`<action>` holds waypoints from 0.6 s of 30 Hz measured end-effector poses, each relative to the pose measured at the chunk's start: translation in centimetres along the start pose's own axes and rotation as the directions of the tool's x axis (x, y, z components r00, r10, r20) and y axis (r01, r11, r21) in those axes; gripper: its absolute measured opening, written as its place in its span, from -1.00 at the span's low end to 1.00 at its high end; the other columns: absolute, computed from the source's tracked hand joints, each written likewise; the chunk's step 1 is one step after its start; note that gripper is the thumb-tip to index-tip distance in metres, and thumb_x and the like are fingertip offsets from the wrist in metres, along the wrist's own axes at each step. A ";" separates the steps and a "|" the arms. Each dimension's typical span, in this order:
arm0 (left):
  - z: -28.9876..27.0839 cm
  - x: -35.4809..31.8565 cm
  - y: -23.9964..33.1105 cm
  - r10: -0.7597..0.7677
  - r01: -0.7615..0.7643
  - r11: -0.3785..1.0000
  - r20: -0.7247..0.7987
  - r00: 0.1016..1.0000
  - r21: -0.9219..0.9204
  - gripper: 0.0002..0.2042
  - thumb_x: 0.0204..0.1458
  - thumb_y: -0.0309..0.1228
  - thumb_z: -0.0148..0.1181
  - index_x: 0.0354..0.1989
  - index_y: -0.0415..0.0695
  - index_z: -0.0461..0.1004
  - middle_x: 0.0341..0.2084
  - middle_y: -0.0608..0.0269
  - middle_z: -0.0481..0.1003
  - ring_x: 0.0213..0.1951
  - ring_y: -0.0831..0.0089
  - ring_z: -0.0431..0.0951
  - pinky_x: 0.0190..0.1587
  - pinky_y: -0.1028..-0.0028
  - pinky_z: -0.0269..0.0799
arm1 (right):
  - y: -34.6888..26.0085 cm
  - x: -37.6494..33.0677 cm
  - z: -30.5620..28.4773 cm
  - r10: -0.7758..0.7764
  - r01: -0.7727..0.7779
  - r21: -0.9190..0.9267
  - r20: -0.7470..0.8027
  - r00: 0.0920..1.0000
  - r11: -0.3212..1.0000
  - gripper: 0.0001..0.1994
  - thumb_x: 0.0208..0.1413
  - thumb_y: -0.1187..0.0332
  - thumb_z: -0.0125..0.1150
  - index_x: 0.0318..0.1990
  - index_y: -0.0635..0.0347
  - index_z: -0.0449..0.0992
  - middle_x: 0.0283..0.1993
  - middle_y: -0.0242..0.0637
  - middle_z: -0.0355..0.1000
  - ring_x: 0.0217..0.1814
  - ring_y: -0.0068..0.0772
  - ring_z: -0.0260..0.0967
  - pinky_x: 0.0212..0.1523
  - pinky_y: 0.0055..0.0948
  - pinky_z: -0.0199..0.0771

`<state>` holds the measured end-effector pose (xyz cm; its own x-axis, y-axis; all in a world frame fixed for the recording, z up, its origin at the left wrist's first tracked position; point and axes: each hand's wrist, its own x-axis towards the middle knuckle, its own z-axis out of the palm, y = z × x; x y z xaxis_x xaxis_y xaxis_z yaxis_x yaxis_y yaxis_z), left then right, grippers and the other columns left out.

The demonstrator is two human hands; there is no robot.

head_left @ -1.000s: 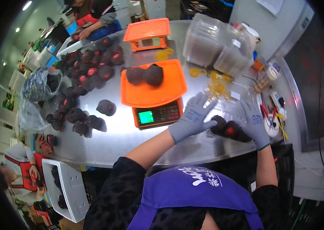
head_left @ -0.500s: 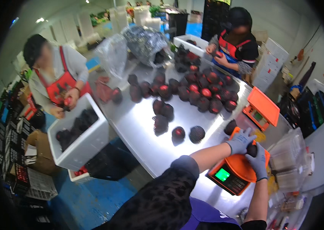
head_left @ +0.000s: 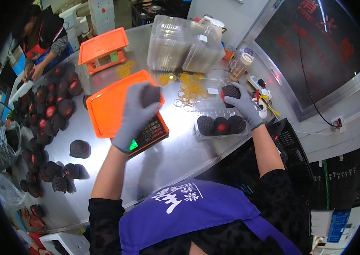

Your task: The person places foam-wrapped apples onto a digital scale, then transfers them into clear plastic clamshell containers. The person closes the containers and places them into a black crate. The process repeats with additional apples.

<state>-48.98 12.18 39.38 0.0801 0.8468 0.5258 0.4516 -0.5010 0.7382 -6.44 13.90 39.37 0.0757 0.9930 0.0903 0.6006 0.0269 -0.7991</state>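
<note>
- The left hand [head_left: 135, 114], in a grey glove, closes around a dark netted fruit [head_left: 150, 95] above the orange scale [head_left: 122, 106], probably for weighing
- The right hand [head_left: 243, 104] grips another fruit [head_left: 230, 91] over the clear tray [head_left: 220, 127] with three inside

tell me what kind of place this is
Most likely a fruit packing station. A steel table holds many dark fruits in foam net sleeves, an orange weighing scale and stacked clear plastic boxes. The gloved left hand and right hand each hold a fruit.
</note>
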 end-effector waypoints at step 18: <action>27.1 -2.4 4.6 -0.116 -0.238 0.824 0.565 0.817 0.513 -0.24 0.18 0.21 0.10 0.43 -0.06 0.27 0.36 -0.17 0.25 0.31 -0.15 0.28 0.35 -0.10 0.10 | 10.2 -1.2 -0.9 -0.148 0.431 -0.529 0.493 0.857 0.731 -0.24 0.28 -0.10 0.16 0.52 0.08 0.16 0.52 0.16 0.11 0.48 0.24 0.19 0.47 0.08 0.15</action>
<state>-23.01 12.64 30.02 0.5150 0.8507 0.1051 0.8096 -0.5230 0.2666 0.31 12.83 31.69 -0.4169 0.9037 -0.0972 0.8926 0.3869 -0.2314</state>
